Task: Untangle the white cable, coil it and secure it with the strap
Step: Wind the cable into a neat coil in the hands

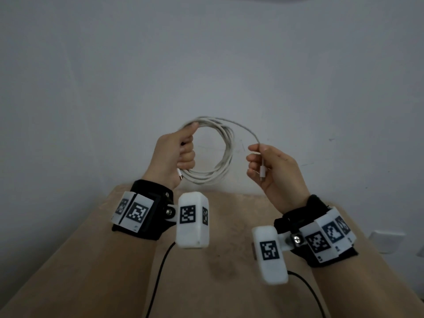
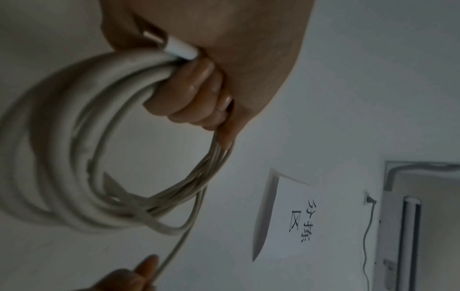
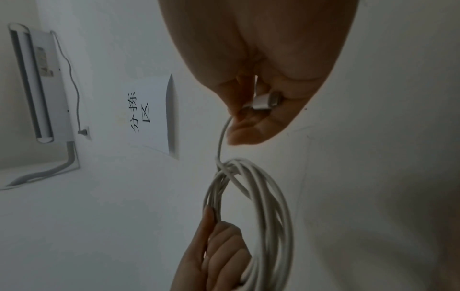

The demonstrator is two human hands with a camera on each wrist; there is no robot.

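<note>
The white cable (image 1: pixel 226 154) is wound into a coil of several loops, held up in the air in front of a white wall. My left hand (image 1: pixel 181 148) grips the coil's left side, fingers curled round the bundle (image 2: pixel 104 157). One plug (image 1: pixel 179 174) hangs below that fist. A single free strand (image 1: pixel 245 128) arcs from the coil's top to my right hand (image 1: pixel 266 166), which pinches it near the end. The other plug (image 3: pixel 265 102) lies against the right palm. No strap shows in any view.
A tan table (image 1: pixel 220 260) lies below my wrists, with thin black leads (image 1: pixel 158 281) running across it. On the wall hang a paper sign (image 2: pixel 286 216) and a white air conditioner (image 3: pixel 37 84). A wall socket (image 1: pixel 387 242) sits low at the right.
</note>
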